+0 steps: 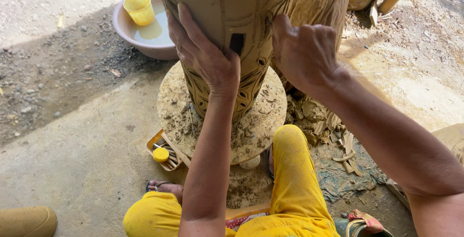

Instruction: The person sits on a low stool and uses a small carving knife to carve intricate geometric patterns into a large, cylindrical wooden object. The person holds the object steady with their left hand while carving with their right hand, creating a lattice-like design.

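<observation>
a big clay pot [232, 29] with cut-out holes is stood on a round wheel [261, 116] on the ground. the left hand [205, 55] is laid flat and open on the pot's side. the right hand [302, 51] is curled against the pot; what it grips cannot be told. a bowl [145, 41] of water with a yellow cup [139, 8] is seen nearby.

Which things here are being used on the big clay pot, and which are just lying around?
In use:
left hand
right hand
tall carved brown clay pot
round clay-caked turntable

Lying about:
pink basin of water
yellow plastic cup
small tray of wooden tools
clay scraps
</observation>
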